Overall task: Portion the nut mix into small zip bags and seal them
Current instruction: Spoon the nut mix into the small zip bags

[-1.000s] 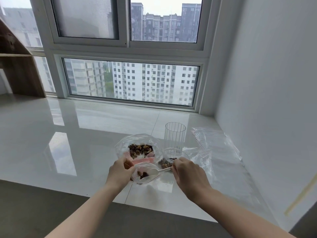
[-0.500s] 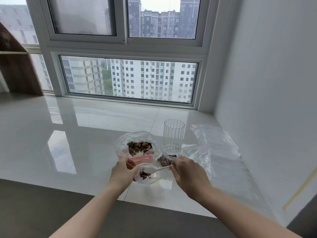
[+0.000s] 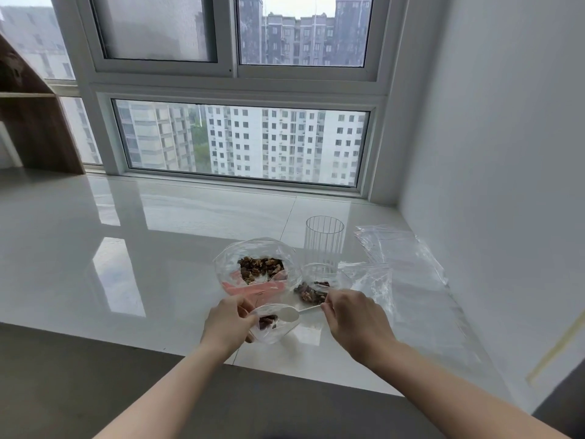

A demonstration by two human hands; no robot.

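our left hand pinches the small bag open so the spoon pinched in our right hand can tip nuts in.

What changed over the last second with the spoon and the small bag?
The right hand drew the white spoon back slightly, so its bowl now sits at the mouth of the small bag. Nothing was taken up or let go: the left hand still holds that bag open. The big nut bag and the glass stayed put.

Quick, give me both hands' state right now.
Left hand: grips the mouth of the small zip bag.
Right hand: pinches the handle of the white spoon.
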